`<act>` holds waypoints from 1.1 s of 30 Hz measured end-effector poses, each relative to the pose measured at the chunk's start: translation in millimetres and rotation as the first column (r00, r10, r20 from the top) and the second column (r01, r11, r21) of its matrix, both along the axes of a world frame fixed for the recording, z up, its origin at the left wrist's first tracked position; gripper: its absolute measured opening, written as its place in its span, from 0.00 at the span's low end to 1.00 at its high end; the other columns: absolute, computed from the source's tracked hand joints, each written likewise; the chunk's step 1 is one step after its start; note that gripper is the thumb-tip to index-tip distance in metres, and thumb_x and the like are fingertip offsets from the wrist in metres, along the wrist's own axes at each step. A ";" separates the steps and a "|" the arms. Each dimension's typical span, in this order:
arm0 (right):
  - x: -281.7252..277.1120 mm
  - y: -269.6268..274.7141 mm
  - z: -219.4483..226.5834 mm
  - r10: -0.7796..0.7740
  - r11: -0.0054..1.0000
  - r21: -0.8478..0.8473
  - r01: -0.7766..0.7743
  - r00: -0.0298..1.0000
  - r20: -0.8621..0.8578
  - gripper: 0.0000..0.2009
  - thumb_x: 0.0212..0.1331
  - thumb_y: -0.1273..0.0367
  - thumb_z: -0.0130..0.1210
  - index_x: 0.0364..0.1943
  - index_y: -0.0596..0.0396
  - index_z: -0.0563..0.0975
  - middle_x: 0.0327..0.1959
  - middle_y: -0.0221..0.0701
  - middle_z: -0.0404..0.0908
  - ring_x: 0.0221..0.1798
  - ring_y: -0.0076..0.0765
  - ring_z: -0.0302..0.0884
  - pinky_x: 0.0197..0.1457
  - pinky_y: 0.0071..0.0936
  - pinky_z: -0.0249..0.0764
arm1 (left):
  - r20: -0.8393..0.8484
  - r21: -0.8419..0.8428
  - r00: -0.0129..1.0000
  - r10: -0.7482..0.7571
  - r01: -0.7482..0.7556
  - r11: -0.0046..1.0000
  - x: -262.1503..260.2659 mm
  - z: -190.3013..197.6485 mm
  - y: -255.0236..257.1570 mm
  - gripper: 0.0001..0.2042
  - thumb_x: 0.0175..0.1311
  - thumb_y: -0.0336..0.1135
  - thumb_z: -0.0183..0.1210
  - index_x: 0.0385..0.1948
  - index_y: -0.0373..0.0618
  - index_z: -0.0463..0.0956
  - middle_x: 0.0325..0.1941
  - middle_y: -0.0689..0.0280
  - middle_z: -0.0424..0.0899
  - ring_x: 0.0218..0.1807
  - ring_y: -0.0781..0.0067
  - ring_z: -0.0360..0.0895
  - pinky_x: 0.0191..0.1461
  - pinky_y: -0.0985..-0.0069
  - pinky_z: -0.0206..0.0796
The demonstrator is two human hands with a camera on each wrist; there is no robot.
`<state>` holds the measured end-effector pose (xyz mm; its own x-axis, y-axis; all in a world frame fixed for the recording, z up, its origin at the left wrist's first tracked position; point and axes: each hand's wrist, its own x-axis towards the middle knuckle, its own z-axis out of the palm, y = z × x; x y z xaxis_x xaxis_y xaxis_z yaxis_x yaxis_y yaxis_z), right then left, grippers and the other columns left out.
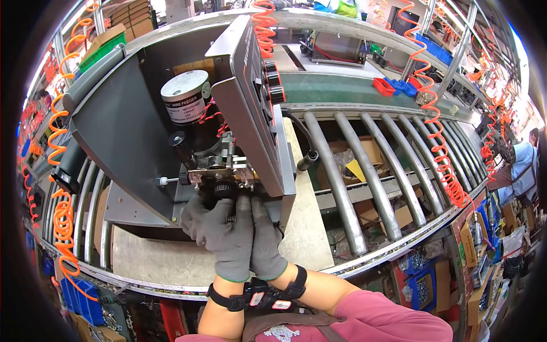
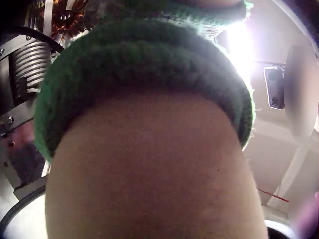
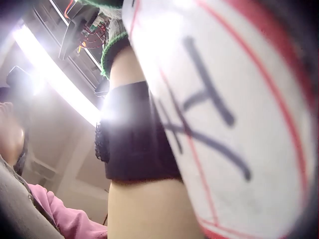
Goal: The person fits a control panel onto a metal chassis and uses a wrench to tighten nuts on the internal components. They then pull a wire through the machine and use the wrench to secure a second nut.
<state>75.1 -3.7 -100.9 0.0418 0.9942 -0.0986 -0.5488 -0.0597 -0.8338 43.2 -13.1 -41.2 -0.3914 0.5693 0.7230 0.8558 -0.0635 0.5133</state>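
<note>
A grey wire feeder unit (image 1: 231,51) stands open-sided before me, its white-labelled motor (image 1: 185,100) above a metal drive mechanism (image 1: 219,162). My gloved left hand (image 1: 222,228) is at the front of that mechanism, fingers bent around a black ribbed knob (image 1: 223,188). Close beside it, my gloved right hand (image 1: 265,236) reaches up to the mechanism's lower right; I cannot tell whether it grips anything, as its fingertips are hidden. In the left wrist view a green glove cuff (image 2: 144,55) covers most of the hand. A black strap (image 3: 134,132) crosses the right forearm.
The unit rests on a pale board (image 1: 171,259) over a roller conveyor (image 1: 379,176). A black cable (image 1: 307,159) hangs at its right side. Orange coiled hoses (image 1: 64,228) dangle on both sides. Blue bins (image 1: 424,290) with small parts sit below; another person (image 1: 515,165) is at far right.
</note>
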 end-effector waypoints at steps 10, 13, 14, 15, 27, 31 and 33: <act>10.9 -1.8 5.7 0.031 0.997 -0.053 -0.057 0.912 -0.409 0.14 0.67 0.65 0.47 0.50 0.58 0.75 0.45 0.31 0.78 0.44 0.21 0.75 0.44 0.19 0.73 | 0.087 -0.042 0.993 -0.082 0.086 0.995 -0.5 0.6 4.5 0.09 0.47 0.37 0.66 0.26 0.44 0.83 0.45 0.57 0.77 0.50 0.56 0.68 0.54 0.62 0.58; 12.0 -2.0 7.6 0.031 0.999 -0.009 -0.037 0.931 -0.363 0.14 0.67 0.65 0.48 0.51 0.58 0.74 0.46 0.31 0.78 0.44 0.21 0.75 0.44 0.20 0.73 | 0.026 -0.038 1.000 0.004 -0.003 0.999 -2.3 -1.9 2.2 0.09 0.47 0.37 0.66 0.26 0.43 0.83 0.45 0.56 0.77 0.50 0.57 0.68 0.53 0.62 0.58; 12.2 -2.6 7.3 0.047 0.999 -0.005 -0.052 0.932 -0.359 0.14 0.67 0.66 0.48 0.51 0.58 0.74 0.46 0.31 0.78 0.44 0.21 0.75 0.45 0.20 0.73 | 0.024 -0.034 1.000 -0.001 0.001 0.999 -2.7 -2.0 2.5 0.09 0.47 0.37 0.66 0.26 0.43 0.83 0.45 0.56 0.77 0.50 0.57 0.68 0.53 0.62 0.58; 12.5 -3.2 7.2 0.061 0.998 -0.002 -0.066 0.933 -0.355 0.14 0.67 0.66 0.47 0.51 0.58 0.74 0.46 0.32 0.78 0.44 0.21 0.75 0.45 0.20 0.73 | 0.008 -0.011 1.000 -0.003 0.004 1.000 -2.9 -2.4 2.8 0.09 0.47 0.38 0.66 0.26 0.43 0.83 0.45 0.56 0.77 0.50 0.57 0.68 0.53 0.62 0.58; 13.2 -1.7 5.4 0.094 0.993 -0.017 -0.113 0.892 -0.443 0.14 0.68 0.67 0.46 0.52 0.57 0.73 0.46 0.32 0.78 0.46 0.21 0.74 0.47 0.19 0.73 | 0.076 -0.071 0.997 -0.009 0.014 0.997 -1.8 0.7 2.5 0.09 0.46 0.37 0.67 0.25 0.42 0.82 0.46 0.56 0.75 0.48 0.56 0.69 0.54 0.62 0.58; 12.7 -3.4 13.7 0.059 0.998 -0.008 -0.069 0.906 -0.419 0.14 0.68 0.67 0.46 0.53 0.57 0.73 0.47 0.32 0.77 0.45 0.22 0.74 0.47 0.19 0.72 | 0.030 -0.010 1.000 -0.010 0.010 1.000 -4.0 1.6 0.6 0.08 0.45 0.36 0.68 0.24 0.43 0.83 0.45 0.56 0.76 0.49 0.57 0.68 0.54 0.63 0.57; 12.8 -5.8 17.2 0.032 0.999 -0.028 -0.046 0.925 -0.379 0.14 0.68 0.67 0.46 0.53 0.57 0.73 0.47 0.32 0.77 0.46 0.23 0.74 0.47 0.20 0.73 | 0.053 0.002 0.998 -0.028 0.028 1.000 -3.3 -0.9 1.8 0.08 0.45 0.36 0.68 0.24 0.43 0.83 0.45 0.57 0.76 0.49 0.57 0.68 0.54 0.63 0.57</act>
